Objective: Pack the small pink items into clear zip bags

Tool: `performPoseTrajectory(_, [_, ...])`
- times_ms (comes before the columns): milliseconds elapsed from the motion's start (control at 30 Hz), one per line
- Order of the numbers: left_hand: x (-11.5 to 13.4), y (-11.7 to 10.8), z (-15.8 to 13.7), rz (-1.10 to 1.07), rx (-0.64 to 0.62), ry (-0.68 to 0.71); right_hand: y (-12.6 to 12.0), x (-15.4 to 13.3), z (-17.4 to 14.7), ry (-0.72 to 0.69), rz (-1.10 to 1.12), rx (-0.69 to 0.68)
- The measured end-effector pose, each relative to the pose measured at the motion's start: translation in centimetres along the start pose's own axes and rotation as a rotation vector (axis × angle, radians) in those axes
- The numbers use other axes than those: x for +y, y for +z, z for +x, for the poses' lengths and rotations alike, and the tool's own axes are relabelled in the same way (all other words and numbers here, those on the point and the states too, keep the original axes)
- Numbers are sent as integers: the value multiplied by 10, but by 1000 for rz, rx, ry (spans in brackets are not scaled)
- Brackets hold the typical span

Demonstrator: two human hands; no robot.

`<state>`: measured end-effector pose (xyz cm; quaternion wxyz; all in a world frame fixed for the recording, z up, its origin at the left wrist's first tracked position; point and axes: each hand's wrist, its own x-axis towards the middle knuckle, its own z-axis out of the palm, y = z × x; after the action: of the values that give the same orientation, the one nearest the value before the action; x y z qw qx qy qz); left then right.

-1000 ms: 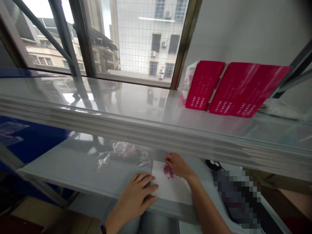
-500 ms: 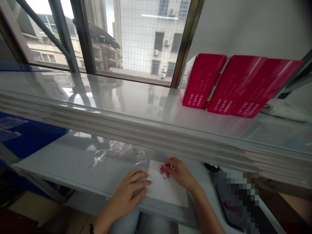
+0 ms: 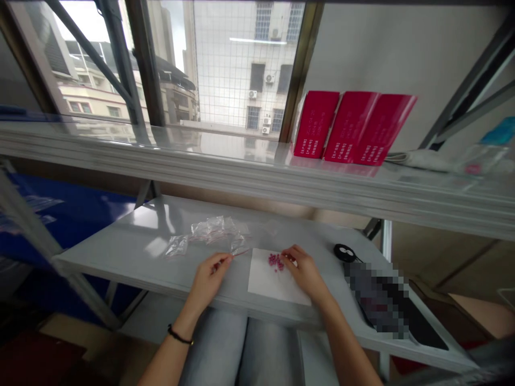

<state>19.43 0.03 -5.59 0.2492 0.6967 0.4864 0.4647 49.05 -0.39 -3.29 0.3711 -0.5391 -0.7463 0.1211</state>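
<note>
**White sheet [image 3: 267, 284] with pink beads [image 3: 276, 260] between two hands**

A long shelf [image 3: 209, 165] runs above and beyond the sheet, bearing red boxes [image 3: 351, 127]. The desk [image 3: 120, 254] carries the sheet; clear bags [image 3: 215, 229] lie left of it, a black round object [image 3: 345, 252] right. Beads cluster on the sheet's far half.

The left hand's [image 3: 211, 277] grip has fingertips together at a bag's red edge, left of the sheet; whether clamped, I cannot tell. The right hand's [image 3: 303, 272] grip curls at the beads, thumb and fingers close; anything held is unclear.

Red boxes [image 3: 351, 128] are standing on the shelf [image 3: 201, 167].
A blue-topped clear container [image 3: 491, 150] is sitting well to their right.
</note>
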Motion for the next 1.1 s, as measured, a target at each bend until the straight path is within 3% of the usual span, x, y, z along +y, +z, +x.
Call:
performPoseTrajectory(100, [-27,-40,-5,168,236,9,-17,-18,-33,49,71,93])
performPoseTrajectory(167, [-47,-75,-11,320,305,-4,-25,-35,-71,99,153,149])
performPoseTrajectory(267, [-68,-120,-17,548,208,-57,-23,-61,-135,157,286,138])
performPoseTrajectory(367, [-74,-138,-14,646,88,-29,-7,-74,-184,216,323,55])
performPoseTrajectory(500, [-70,-135,6,650,64,18,9,-66,-201,273,295,-24])
performPoseTrajectory(600, [-61,-134,14,665,58,38,11,-58,-190,291,308,-36])
performPoseTrajectory(667, [-47,-133,4,682,61,52,15,-63,-181,298,298,-24])
performPoseTrajectory(800, [-1,-112,-60,546,-45,185,33,-111,-179,231,304,4])
performPoseTrajectory(933, [35,-75,-137,318,-220,288,56,-173,-192,16,280,-35])
performPoseTrajectory(1000, [41,-61,-159,235,-277,258,66,-188,-197,-92,257,-44])
performPoseTrajectory(1100, [37,-47,-171,122,-315,190,79,-183,-206,-225,131,-113])
